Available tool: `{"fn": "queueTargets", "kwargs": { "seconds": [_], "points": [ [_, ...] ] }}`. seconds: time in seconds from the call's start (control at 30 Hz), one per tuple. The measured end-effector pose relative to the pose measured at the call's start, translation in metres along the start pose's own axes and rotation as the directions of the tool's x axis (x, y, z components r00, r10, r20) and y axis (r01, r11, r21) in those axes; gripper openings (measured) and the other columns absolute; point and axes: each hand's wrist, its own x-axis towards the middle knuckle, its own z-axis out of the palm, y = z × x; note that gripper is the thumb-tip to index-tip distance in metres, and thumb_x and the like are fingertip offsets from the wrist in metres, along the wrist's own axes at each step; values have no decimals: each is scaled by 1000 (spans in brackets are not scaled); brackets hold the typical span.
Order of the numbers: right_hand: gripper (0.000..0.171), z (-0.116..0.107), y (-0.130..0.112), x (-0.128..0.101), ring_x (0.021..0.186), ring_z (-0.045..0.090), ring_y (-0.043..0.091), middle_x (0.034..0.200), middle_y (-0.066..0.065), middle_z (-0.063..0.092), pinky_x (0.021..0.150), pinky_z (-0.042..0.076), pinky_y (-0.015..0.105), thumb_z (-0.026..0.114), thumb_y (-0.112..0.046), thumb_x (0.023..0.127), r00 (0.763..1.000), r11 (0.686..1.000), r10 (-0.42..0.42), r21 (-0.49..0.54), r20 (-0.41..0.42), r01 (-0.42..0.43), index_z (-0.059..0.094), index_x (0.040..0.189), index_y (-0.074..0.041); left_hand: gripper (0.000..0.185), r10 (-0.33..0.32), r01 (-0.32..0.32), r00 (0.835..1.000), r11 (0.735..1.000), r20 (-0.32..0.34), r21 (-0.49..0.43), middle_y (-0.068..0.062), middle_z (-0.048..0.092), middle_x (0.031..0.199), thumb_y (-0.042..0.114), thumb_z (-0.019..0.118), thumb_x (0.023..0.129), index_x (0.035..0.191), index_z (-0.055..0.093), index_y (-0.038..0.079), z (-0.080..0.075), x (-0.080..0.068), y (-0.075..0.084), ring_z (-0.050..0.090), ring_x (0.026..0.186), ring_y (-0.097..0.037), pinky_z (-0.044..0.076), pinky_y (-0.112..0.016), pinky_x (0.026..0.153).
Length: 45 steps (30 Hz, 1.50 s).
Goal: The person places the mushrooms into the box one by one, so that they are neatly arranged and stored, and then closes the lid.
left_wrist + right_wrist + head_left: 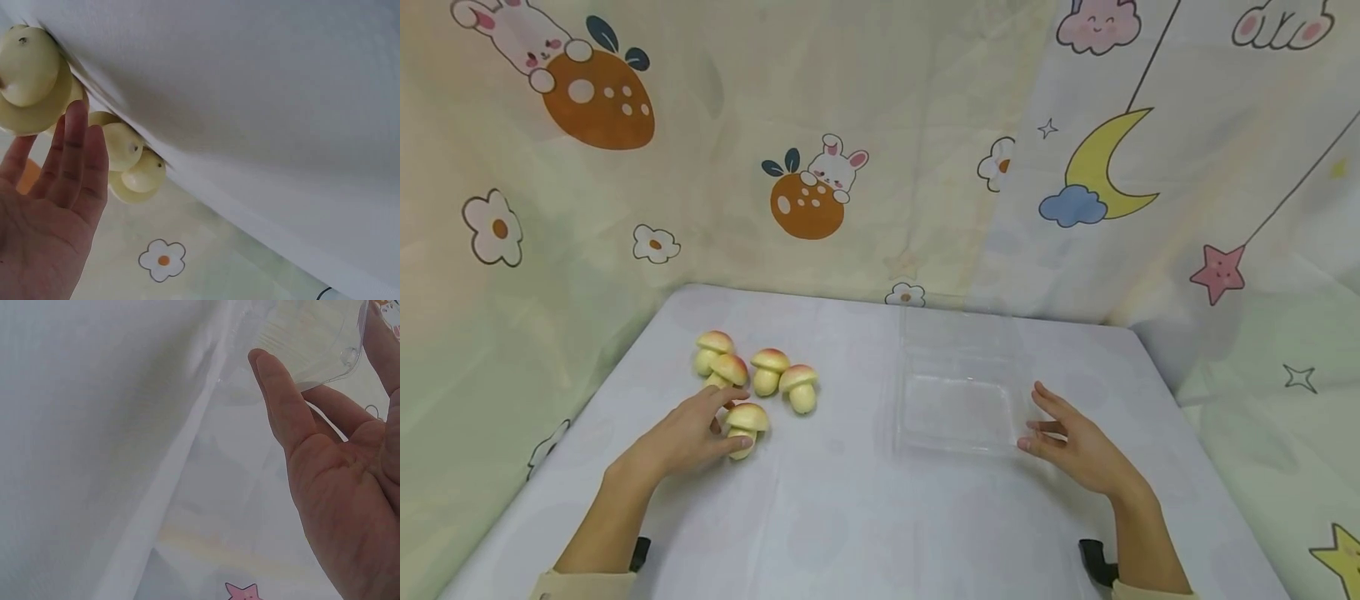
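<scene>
My left hand (688, 433) reaches around the nearest toy mushroom (747, 418), its thumb beside the pale stem and the other fingers loosely extended at the far side. This mushroom has a yellow cap tinged with red; the left wrist view shows its rounded stem end (28, 65) above the fingertips. Several more such mushrooms (768, 371) are grouped just beyond that hand. A clear plastic box (958, 450) stands right of the middle, its lid raised at the back. At the box's right side is my right hand (1082, 446), fingers spread and slightly bent, fingertips right at the wall (312, 344).
A white cloth covers the table (850, 517). Printed curtains (895, 150) hang close behind it and along both sides. Dark curved pieces (1099, 562) show by both wrists.
</scene>
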Motion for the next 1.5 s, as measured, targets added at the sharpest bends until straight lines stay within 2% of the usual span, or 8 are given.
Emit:
{"fn": "queueTargets", "kwargs": {
  "seconds": [0.13,0.33,0.67,0.83,0.93,1.03,1.17,1.5],
  "points": [
    [91,-1,-1,0,131,57,41,170,19,15,104,49,46,74,-37,96,1000,1000,6,-4,4,-6,23,162,-1,69,-23,24,1000,1000,16,-16,-1,65,121,49,78,89,144,55,14,0,0,1,59,90,-13,50,-34,76],
    [91,-1,0,1,130,58,40,170,20,16,104,48,47,74,-37,96,1000,1000,11,-12,7,-11,24,161,0,68,-18,18,1000,999,16,-35,2,69,109,46,77,91,148,53,18,0,0,0,60,88,-12,50,-34,75],
    [90,-1,1,0,130,58,40,169,20,17,103,49,47,74,-36,96,1000,1000,12,-22,4,-11,24,161,-1,56,41,-41,999,998,0,-50,1,63,133,25,74,95,147,53,21,2,-2,1,61,96,-14,51,-35,80],
    [90,-1,1,-1,130,58,41,169,20,16,103,49,47,74,-36,96,1000,1000,13,-16,8,-13,24,162,-1,57,50,-50,999,999,-18,-18,2,60,139,30,75,93,146,54,21,5,-2,1,59,104,-15,51,-40,87],
    [89,-1,2,0,130,58,40,169,20,16,103,49,47,73,-36,96,1000,1000,6,-21,6,-6,23,162,-1,58,76,-76,996,997,-37,-5,2,61,137,32,78,93,144,56,18,5,0,1,59,105,-14,51,-41,89],
    [89,-1,3,0,129,59,40,169,20,17,103,49,48,73,-36,97,1000,999,3,-33,0,-3,23,162,-2,56,102,-102,993,995,-58,2,1,63,132,25,79,92,142,57,15,4,1,1,59,104,-14,51,-40,88],
    [89,-2,4,0,129,59,40,169,19,17,103,49,48,73,-37,97,1000,999,7,-42,-7,-8,23,162,-3,56,95,-95,994,995,-59,-10,2,64,127,17,78,90,142,58,16,2,3,2,59,98,-15,52,-36,84],
    [89,0,5,1,130,58,40,170,18,17,103,48,48,73,-36,96,1000,1000,12,-15,-2,-12,23,162,-4,53,77,-81,996,991,-37,-106,6,63,130,28,77,94,142,57,21,-2,5,7,64,100,-14,56,-37,83]
  ]
}}
